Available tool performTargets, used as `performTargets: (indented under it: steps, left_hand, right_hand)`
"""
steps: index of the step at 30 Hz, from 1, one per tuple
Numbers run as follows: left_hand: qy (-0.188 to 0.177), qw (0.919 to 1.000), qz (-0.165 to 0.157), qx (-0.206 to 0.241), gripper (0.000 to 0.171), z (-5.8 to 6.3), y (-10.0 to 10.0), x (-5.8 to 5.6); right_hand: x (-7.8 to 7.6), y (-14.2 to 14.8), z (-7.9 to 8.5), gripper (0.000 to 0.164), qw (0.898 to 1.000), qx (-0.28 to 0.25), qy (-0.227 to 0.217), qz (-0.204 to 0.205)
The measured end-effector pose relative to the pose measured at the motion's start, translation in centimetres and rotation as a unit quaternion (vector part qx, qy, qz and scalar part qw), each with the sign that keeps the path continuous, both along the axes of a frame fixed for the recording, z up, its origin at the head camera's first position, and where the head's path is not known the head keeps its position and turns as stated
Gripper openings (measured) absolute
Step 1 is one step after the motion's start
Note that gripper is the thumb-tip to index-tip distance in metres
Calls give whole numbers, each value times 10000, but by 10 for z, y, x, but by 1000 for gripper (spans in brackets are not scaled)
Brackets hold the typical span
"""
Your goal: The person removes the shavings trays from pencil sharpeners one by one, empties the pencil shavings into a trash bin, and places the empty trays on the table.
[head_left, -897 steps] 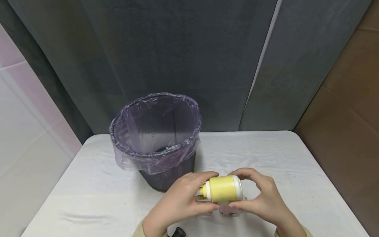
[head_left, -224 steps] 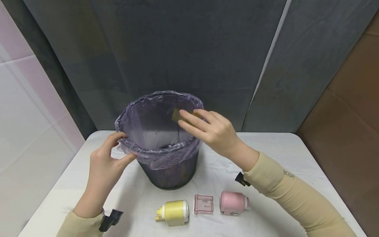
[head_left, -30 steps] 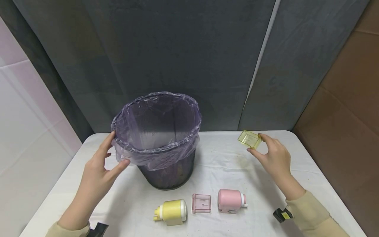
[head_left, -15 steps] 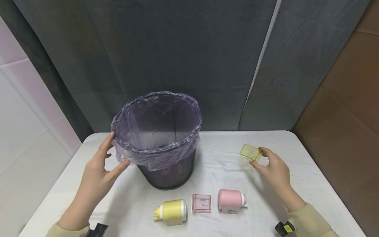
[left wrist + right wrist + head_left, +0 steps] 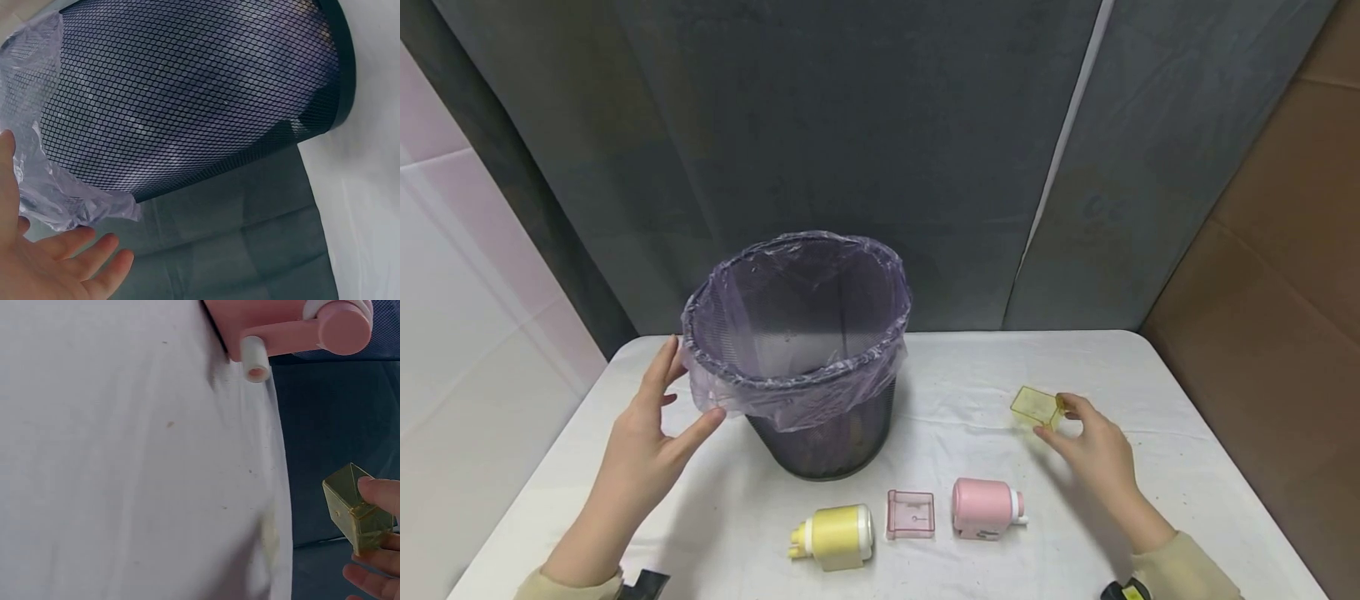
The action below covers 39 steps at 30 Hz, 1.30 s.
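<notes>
My right hand (image 5: pixel 1097 450) pinches a small clear yellow plastic box (image 5: pixel 1036 406) by one end, over the right side of the table. In the right wrist view the box (image 5: pixel 342 509) is hollow, with thumb and fingers at its near end. My left hand (image 5: pixel 643 454) is spread beside the left rim of a dark mesh trash bin (image 5: pixel 827 450). A thin purple bag (image 5: pixel 797 412) lines this bin and folds over its rim. The left wrist view shows the fingers extended, right at the hanging bag edge (image 5: pixel 69 203).
Along the front lie a yellow bottle-like container (image 5: pixel 837 533) with a white band, a clear pink box (image 5: pixel 911 515) and a pink container (image 5: pixel 981 507) with a small white spout. The white-covered table (image 5: pixel 1180 517) meets a dark grey curtain behind and a brown panel (image 5: pixel 1270 275) at right.
Since 7.5 s ago my right hand has carried the yellow box from the bin out to the right. Over the last second it sinks lower; my left fingers ease slightly off the rim.
</notes>
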<state>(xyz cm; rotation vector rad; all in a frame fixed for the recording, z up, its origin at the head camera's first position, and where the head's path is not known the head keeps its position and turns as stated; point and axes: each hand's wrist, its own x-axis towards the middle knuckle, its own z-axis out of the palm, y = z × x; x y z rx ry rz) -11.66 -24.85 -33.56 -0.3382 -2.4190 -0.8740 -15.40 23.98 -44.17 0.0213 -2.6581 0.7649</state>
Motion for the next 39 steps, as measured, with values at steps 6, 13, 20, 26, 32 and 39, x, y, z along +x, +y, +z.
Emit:
performTargets:
  steps: [6, 13, 20, 26, 32, 39]
  left_hand:
    - [-128, 9999, 32, -62, 92, -3, -4, 0]
    - [-92, 9997, 36, -231, 88, -7, -10, -2]
    - [-297, 9988, 166, -344, 83, -9, -17, -2]
    - [-539, 9976, 201, -394, 81, -10, -22, -1]
    - [-624, 9970, 210, -415, 79, -13, -29, -3]
    - [-624, 9958, 181, -640, 76, -16, -37, -7]
  right_hand:
    - [2, 3, -7, 64, 9999, -36, -148, 27]
    - [3, 6, -14, 62, 9999, 0, -122, 120]
    - [5, 9, -19, 61, 9996, 1, -214, 187]
    - [5, 11, -23, 61, 9990, -60, -362, 252]
    - [7, 13, -26, 61, 9986, -70, -404, 321]
    - [9, 16, -31, 60, 9986, -17, -382, 360]
